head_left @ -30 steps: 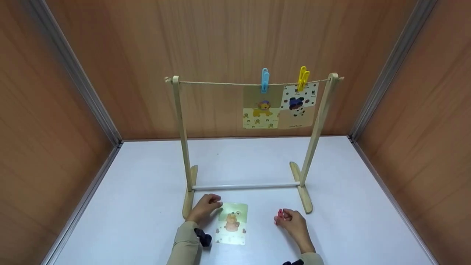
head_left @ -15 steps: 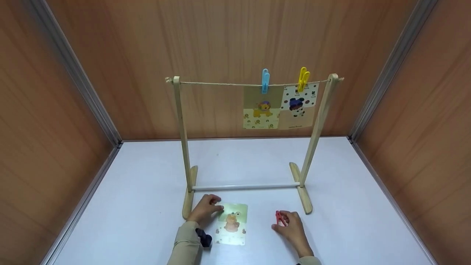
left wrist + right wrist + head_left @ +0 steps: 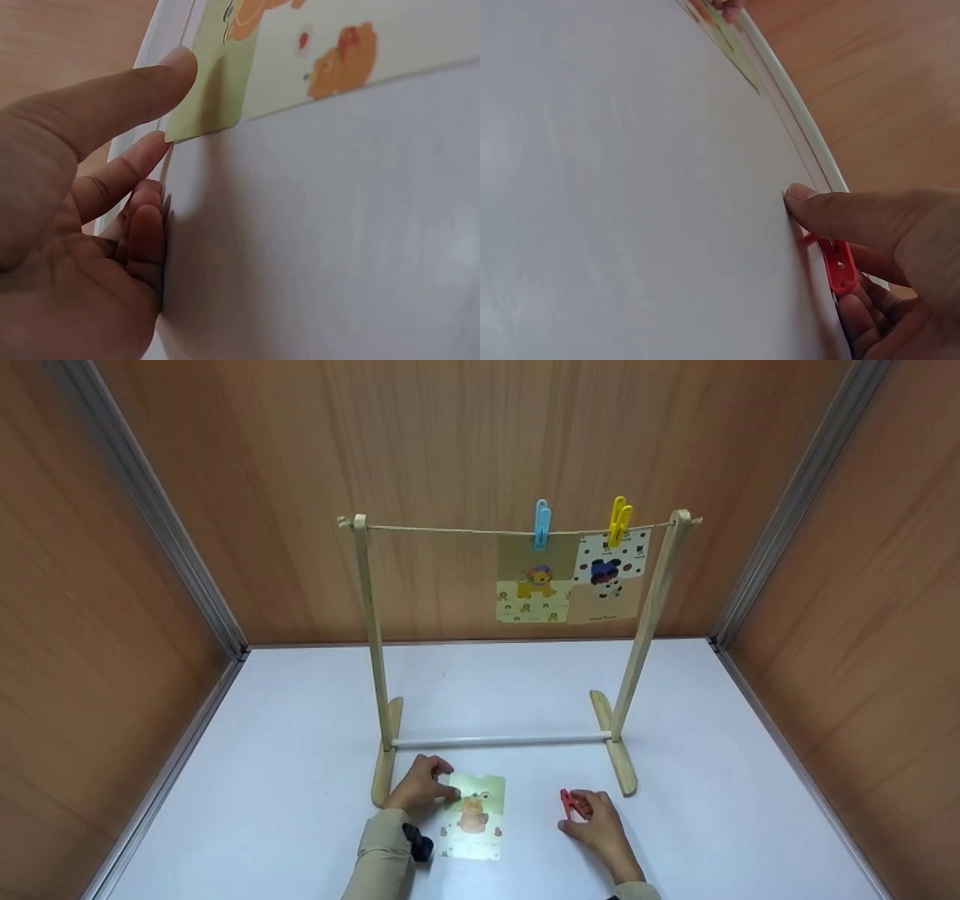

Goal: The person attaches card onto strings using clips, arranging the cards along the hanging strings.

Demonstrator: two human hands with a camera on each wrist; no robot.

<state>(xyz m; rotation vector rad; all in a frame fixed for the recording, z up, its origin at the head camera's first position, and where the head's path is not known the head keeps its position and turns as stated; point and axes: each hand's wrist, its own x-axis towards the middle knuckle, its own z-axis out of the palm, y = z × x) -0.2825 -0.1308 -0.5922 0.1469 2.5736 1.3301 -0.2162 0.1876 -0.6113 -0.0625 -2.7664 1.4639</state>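
A picture card (image 3: 472, 817) with a green top and an orange bear-like figure lies on the white table in the head view. My left hand (image 3: 421, 785) is at its upper left corner. In the left wrist view the thumb (image 3: 169, 79) reaches over the card's green end, casting a shadow there, and the index fingertip is right at the corner. My right hand (image 3: 598, 821) holds a red clothespin (image 3: 568, 804) between thumb and fingers, just above the table to the card's right. In the right wrist view the clothespin (image 3: 840, 264) is partly hidden behind the thumb.
Behind the hands stands a wooden frame (image 3: 646, 630) with a string (image 3: 442, 530) across its top. A blue clothespin (image 3: 542, 525) and a yellow one (image 3: 619, 521) hold two hanging cards, a lion card (image 3: 534, 577) and a dog card (image 3: 609, 577). Wood-grain panels surround the table.
My left thumb has moved right, over the card's edge. The red clothespin has turned in my right hand, with thumb and fingers now wider apart. The hanging cards stay put.
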